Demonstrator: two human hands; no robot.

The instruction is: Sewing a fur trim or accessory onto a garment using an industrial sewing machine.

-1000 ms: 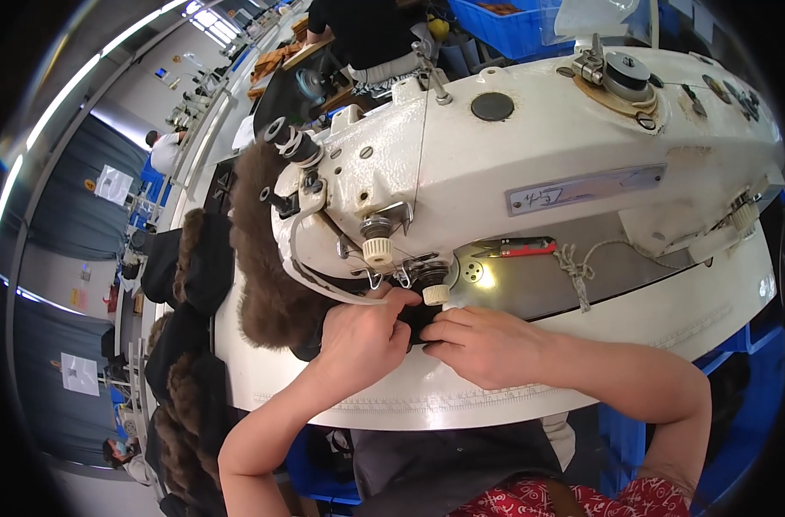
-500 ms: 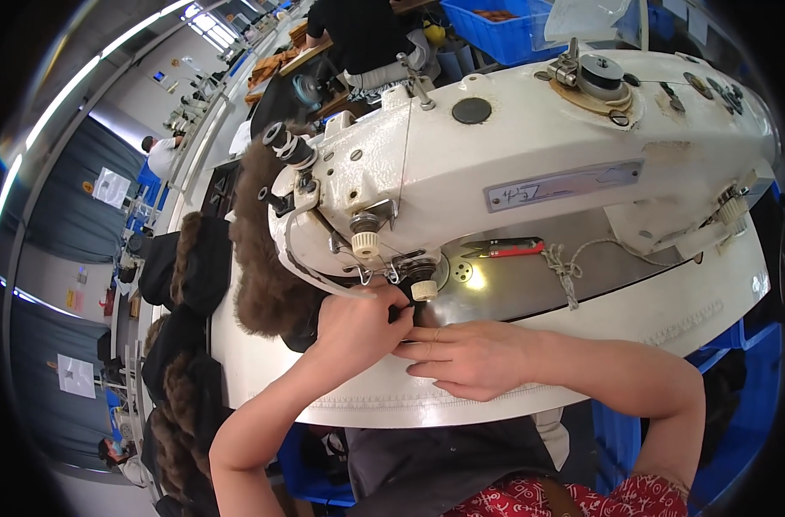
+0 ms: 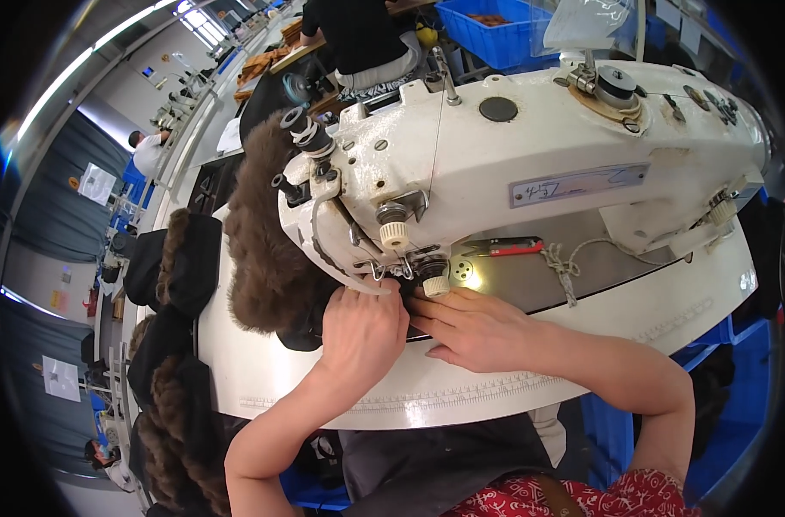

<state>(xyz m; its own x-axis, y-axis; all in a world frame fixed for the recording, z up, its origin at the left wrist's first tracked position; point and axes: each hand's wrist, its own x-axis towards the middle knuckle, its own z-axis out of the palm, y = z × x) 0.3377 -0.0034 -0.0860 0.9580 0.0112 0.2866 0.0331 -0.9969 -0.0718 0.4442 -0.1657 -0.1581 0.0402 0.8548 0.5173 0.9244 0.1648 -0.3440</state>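
Note:
A white sewing machine (image 3: 461, 155) spans the view, with its needle area low at the left end. Black fabric (image 3: 303, 334) with a thick brown fur strip (image 3: 259, 237) lies under and left of the machine head. My left hand (image 3: 362, 332) is closed on the fabric beside the needle area, fingers bent and tips partly hidden. Just to its right, my right hand (image 3: 474, 329) lies with fingers stretched toward the needle, against the fabric's edge. The machine head hides where fabric meets needle.
Red-handled thread snips (image 3: 508, 247) and a knotted cord (image 3: 564, 269) lie under the machine arm. More black, fur-trimmed pieces (image 3: 181, 388) hang at the left table edge. Blue bins (image 3: 487, 34) stand behind and below right. Another person (image 3: 358, 39) sits beyond the machine.
My left hand has flattened from a raised pinch into a lower hold beside the needle area. My right hand has shifted slightly forward and right. The view has shifted a little.

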